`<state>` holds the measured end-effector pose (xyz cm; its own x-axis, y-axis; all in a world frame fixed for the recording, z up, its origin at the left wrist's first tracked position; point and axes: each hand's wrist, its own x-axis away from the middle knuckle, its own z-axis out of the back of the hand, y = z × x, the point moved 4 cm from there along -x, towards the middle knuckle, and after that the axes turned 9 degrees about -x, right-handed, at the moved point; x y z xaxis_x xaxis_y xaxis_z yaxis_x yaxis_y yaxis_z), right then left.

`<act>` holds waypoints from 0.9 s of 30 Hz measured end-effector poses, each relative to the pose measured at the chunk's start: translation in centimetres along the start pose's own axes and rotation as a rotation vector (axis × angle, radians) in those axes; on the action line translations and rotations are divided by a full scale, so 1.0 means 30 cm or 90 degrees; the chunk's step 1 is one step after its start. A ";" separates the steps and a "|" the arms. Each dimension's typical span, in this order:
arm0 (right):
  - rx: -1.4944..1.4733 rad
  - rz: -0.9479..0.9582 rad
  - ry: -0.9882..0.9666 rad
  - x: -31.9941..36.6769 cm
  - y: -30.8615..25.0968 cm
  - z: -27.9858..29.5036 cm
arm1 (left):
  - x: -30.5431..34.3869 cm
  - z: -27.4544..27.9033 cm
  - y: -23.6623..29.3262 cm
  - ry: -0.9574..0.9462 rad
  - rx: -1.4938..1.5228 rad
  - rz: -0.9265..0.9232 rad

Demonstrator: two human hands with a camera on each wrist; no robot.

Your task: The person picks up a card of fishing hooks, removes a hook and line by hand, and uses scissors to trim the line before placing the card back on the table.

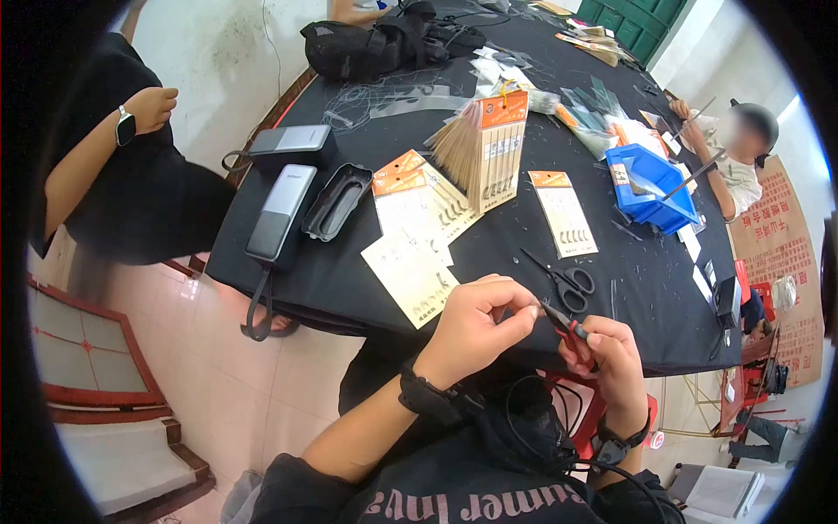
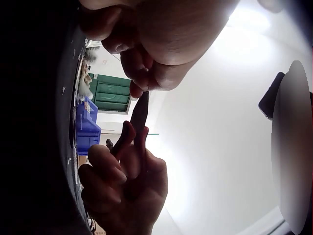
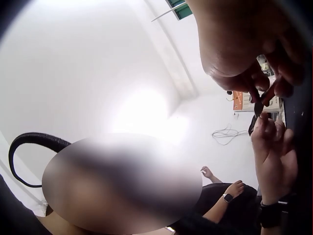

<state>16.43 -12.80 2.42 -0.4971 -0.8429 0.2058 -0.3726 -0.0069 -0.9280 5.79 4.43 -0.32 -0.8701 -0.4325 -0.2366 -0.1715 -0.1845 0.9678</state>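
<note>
My right hand (image 1: 607,354) grips red-handled pliers (image 1: 572,331), whose jaws point at the fingertips of my left hand (image 1: 480,327). Thumb and forefinger of the left hand are pinched together at the tool's tip; what lies between them is too small to tell. The left wrist view shows the dark jaws (image 2: 140,110) touching or nearly touching those fingertips, with the right hand (image 2: 124,188) round the handles. In the right wrist view the left hand (image 3: 275,156) is just beyond the tool's tip. Black scissors (image 1: 572,288) lie on the black-covered table (image 1: 506,253) just past my hands.
Cards with hooks (image 1: 563,214) lie around a standing card bundle (image 1: 497,153). Power banks (image 1: 281,214) and a black case (image 1: 336,203) are on the left, a blue bin (image 1: 650,188) on the right. One person stands at the left; another sits at the far right.
</note>
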 end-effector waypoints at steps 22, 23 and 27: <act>-0.258 -0.290 -0.030 -0.010 0.004 0.008 | -0.004 0.008 0.005 -0.032 0.002 -0.044; -0.263 -0.301 -0.028 -0.009 0.004 0.009 | -0.005 0.009 0.004 -0.032 0.006 -0.038; -0.282 -0.321 -0.044 -0.006 0.003 0.006 | -0.007 0.009 0.004 -0.036 0.015 -0.020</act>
<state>16.63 -12.73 2.24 -0.1322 -0.8265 0.5472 -0.8398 -0.1999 -0.5048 5.81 4.74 -0.14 -0.8883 -0.3765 -0.2629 -0.2102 -0.1758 0.9617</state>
